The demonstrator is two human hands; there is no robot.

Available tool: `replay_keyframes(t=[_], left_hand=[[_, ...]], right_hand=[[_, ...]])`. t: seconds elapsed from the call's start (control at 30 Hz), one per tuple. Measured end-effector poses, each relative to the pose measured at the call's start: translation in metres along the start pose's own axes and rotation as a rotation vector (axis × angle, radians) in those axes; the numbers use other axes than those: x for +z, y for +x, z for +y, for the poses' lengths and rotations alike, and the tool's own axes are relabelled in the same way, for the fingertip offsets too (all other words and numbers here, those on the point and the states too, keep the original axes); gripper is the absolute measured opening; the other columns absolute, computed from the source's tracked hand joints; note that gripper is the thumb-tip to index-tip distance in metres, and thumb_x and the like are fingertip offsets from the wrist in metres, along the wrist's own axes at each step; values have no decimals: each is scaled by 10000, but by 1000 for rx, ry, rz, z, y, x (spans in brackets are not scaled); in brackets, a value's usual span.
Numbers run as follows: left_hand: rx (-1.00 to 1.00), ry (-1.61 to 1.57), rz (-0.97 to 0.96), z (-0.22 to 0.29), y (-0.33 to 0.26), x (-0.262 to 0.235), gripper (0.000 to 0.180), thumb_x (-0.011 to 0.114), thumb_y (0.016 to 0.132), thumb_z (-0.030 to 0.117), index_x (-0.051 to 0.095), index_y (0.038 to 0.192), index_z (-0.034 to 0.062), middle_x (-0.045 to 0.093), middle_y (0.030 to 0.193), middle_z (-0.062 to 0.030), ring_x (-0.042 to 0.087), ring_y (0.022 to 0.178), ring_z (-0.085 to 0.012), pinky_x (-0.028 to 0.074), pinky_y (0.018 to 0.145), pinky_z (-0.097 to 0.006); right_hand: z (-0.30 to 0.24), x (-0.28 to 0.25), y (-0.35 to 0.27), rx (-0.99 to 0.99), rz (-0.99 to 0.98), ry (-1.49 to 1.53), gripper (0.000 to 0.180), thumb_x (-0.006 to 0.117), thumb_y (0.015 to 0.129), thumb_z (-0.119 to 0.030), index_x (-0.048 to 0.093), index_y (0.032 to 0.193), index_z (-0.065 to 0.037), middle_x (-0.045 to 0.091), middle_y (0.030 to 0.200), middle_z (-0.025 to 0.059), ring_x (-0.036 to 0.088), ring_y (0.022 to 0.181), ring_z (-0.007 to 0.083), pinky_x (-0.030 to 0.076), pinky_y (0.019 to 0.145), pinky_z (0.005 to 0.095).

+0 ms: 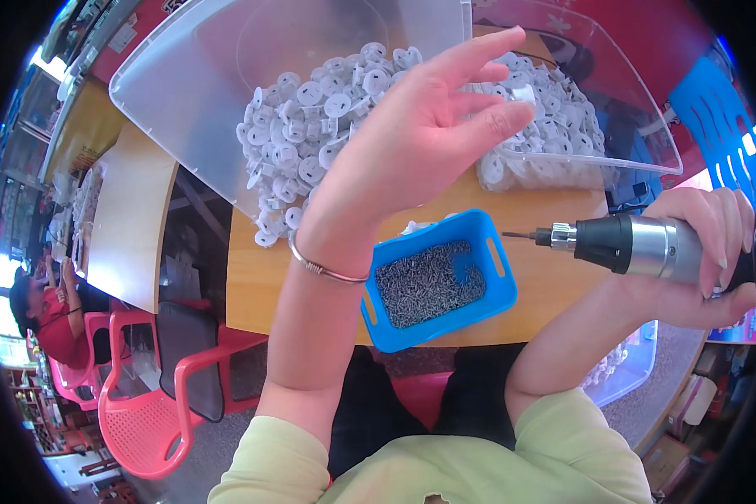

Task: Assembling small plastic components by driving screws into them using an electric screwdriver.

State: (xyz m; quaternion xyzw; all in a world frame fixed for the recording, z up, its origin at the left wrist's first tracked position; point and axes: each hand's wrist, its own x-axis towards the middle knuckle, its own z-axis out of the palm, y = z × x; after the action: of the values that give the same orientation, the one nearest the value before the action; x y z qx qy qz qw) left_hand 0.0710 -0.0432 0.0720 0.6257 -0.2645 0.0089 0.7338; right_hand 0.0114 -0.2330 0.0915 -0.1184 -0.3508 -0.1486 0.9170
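My left hand [424,134] is raised over the wooden table [554,286] with fingers spread, reaching toward the pile of white round plastic parts [311,126]; one small white part [525,94] sits at its fingertips. My right hand [701,260] grips a black and silver electric screwdriver [626,244], held level with its bit pointing left. Below and between the hands stands a blue plastic basket [500,286] full of small dark screws [428,281].
Two tipped clear plastic bins [185,92] hold the white parts at the table's far side. Pink plastic chairs [143,420] stand at the left. A person in red sits at another table [126,227] far left. A blue plastic piece [722,126] is at the right.
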Motion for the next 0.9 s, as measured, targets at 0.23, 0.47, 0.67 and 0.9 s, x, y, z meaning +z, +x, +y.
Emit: replay_keyframes(t=[0.23,0.47,0.67,0.9], left_hand=[[-258,1141,-205,-53,-39,-51,201,636,668,140,595,846,56,566,624,-78,556,597,-192,428,565,-297],[-326,1101,-260,-71,-49,-61,190,638,650,132,599,816,47,571,639,-89,561,602,-208,433,571,-293],[-254,841,-151,-80,-62,-60,163,631,630,93,604,779,34,590,711,-108,583,662,-231,458,607,-306],[-309,660,-82,-90,-69,-67,123,624,653,65,590,756,8,591,714,-91,593,662,-172,462,616,-266]], right_hand=[[23,-10,2,137,-377,182,355,525,818,-331,395,1020,-70,515,792,68,534,691,129,387,871,306],[54,-38,-4,585,-290,-299,405,701,677,-258,358,822,-97,482,602,-3,486,500,103,432,611,270],[77,-46,-20,820,-222,-611,487,749,576,-291,400,823,-59,500,587,17,521,526,108,441,692,286],[84,-55,-23,986,-291,-644,490,761,532,-223,405,822,-51,506,607,13,512,541,95,398,759,284]])
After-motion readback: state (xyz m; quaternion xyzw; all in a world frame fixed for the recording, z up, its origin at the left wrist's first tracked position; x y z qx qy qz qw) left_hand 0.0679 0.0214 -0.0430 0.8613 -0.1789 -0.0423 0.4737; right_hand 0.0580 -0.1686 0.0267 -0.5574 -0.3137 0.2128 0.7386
